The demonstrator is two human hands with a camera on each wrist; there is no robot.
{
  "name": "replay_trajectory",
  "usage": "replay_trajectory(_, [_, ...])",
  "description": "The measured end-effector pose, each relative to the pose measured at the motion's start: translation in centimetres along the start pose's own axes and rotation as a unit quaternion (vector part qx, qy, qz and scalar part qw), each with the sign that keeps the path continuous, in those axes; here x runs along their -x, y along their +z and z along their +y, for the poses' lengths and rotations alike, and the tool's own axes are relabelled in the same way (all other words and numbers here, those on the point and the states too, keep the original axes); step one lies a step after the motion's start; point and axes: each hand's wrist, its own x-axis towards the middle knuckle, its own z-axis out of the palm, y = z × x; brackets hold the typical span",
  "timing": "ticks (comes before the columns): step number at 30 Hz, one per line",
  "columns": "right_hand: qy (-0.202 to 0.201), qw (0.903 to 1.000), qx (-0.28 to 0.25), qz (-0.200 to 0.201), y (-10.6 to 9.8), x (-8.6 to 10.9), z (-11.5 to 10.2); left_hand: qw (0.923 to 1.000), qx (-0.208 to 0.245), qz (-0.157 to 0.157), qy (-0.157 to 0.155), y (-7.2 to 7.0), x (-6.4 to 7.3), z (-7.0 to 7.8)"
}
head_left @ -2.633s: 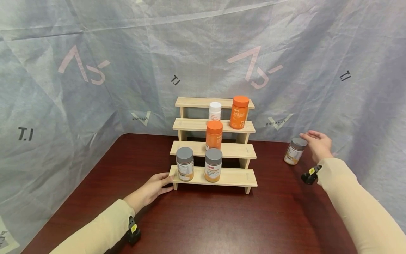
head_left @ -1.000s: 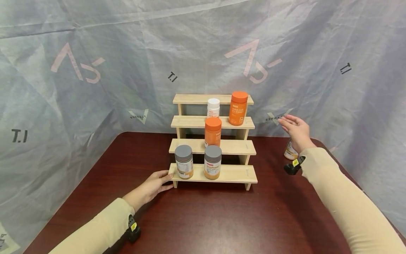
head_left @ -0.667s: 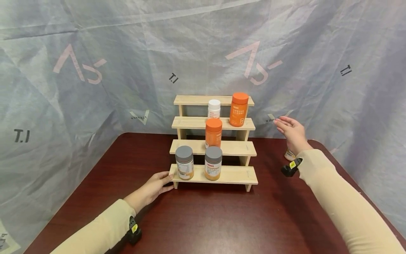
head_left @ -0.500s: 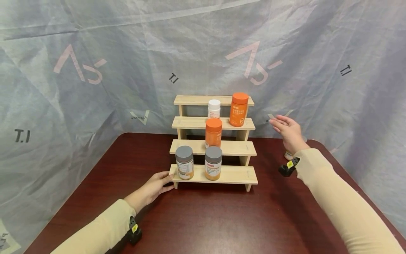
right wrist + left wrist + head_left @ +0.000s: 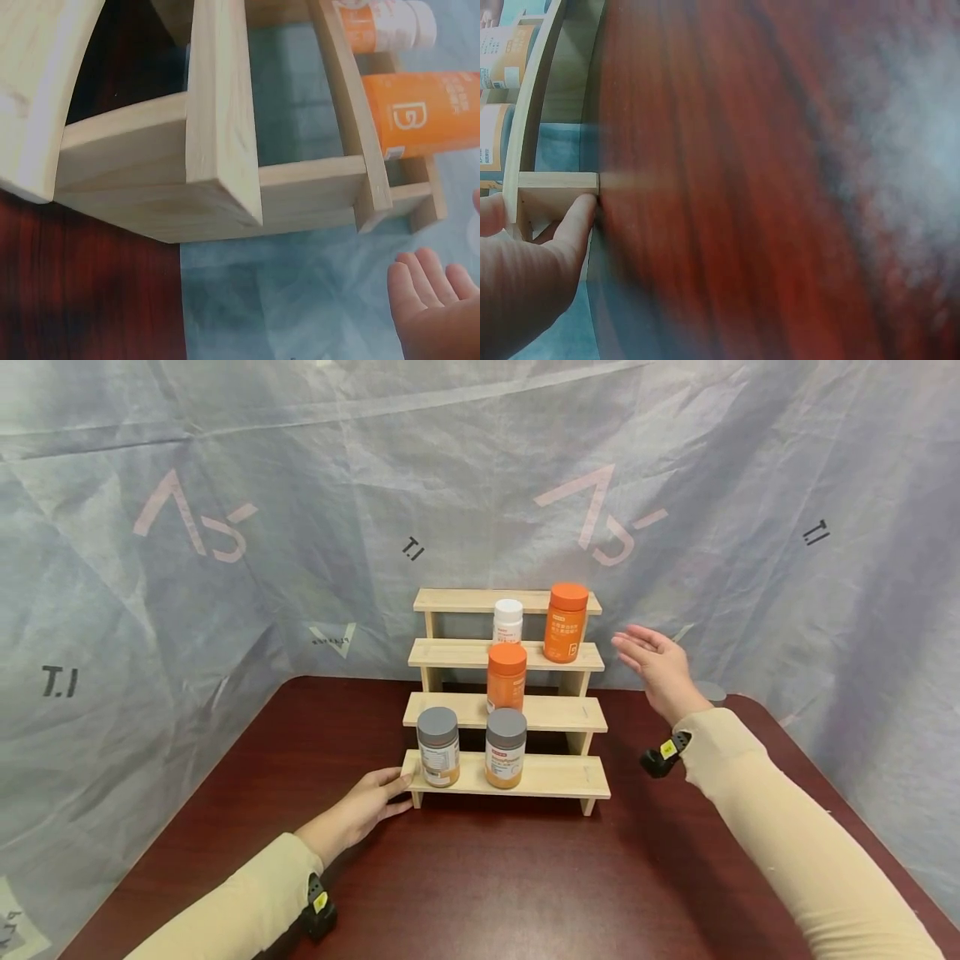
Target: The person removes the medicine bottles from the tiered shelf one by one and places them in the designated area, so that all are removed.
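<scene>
The rack (image 5: pixel 562 774), four pale wooden steps, stands in the middle of the head view. At its lower left corner the left hand (image 5: pixel 366 802) grips the end of the lowest step: thumb over the board, fingers bent beneath it, one of them against the leg, as the left wrist view shows at its left edge. That forearm slants up from the lower left of the frame. Right of centre, the right hand (image 5: pixel 660 668) hangs in the air, holding nothing, its fingers close together, slightly bent and pointing left towards the rack's upper steps. They are near the tall jar (image 5: pixel 564 631), orange, but apart from it; the right wrist view, with the hand at lower right, shows the gap. The right forearm runs up from the lower right. The tall jar and a white bottle (image 5: pixel 507 620) share the second step from the top; the short jar (image 5: pixel 507 681), also orange, is one step below, and two grey-lidded jars (image 5: pixel 506 750) are on the lowest. Behind the right wrist a grey lid (image 5: pixel 712 694) shows. The dark red surface (image 5: pixel 480 877) lies under the rack, and printed grey cloth (image 5: pixel 465 468) hangs behind.
</scene>
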Motion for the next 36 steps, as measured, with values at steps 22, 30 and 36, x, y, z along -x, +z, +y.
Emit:
replay_trajectory(22, [0.045, 0.9941, 0.075, -0.064, 3.5, -0.8, -0.3, 1.0000, 0.001, 0.009, 0.004, 0.1, 0.0, -0.1])
replay_trajectory(30, [0.067, 0.9832, 0.152, -0.076, 5.2, -1.9, 0.0, 1.0000, -0.001, 0.009, 0.004, 0.1, 0.0, -0.1])
replay_trajectory(36, [0.046, 0.9737, 0.213, -0.067, 6.0, -2.5, 0.6, 0.9999, -0.004, 0.010, 0.006, 0.2, 0.1, 0.0])
